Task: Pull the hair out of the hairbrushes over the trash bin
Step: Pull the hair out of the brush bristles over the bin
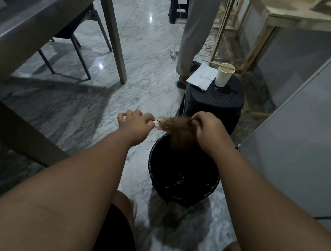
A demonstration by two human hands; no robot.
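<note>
Both bare forearms reach forward and down. Left hand curls knuckles-up, gripping the hairbrush by its handle; right hand sits level with it, fingertips pinching the hair clump, back of hand up.

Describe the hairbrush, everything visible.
The hairbrush looks like pale pink plastic, with fine pins showing near its neck. It is held roughly level above the far rim of the bin. The left grip holds its handle, hiding most of it. A thick mat of brown hair covers the rest of the head and hangs toward the bin. The right grip pinches that hair.
</note>
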